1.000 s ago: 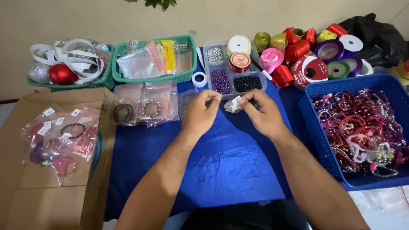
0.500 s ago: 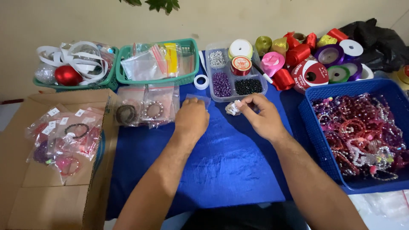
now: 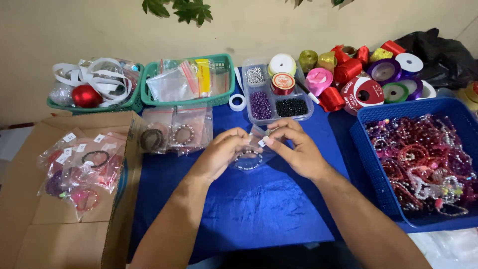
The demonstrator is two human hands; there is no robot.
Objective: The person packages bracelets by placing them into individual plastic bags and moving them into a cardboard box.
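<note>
Over the blue cloth [image 3: 259, 209] both my hands hold one small clear plastic bag [image 3: 250, 158] with a silver bead bracelet inside. My left hand [image 3: 219, 154] grips its left side. My right hand [image 3: 294, 149] pinches the bag's top edge with fingertips. The bag hangs just above the cloth, in front of the clear bead tray [image 3: 276, 97].
A blue basket [image 3: 371, 164] of pink and purple bracelets sits at right. Bagged bracelets lie on a cardboard box [image 3: 59, 229] at left and on the cloth [image 3: 174, 132]. Two green baskets [image 3: 184, 97], ribbon spools [image 3: 368, 82] and a black bag [image 3: 433, 50] line the back.
My left hand came back from the cloth to the bag. Both hands now hold it closer to me, with the bracelet inside the bag.
</note>
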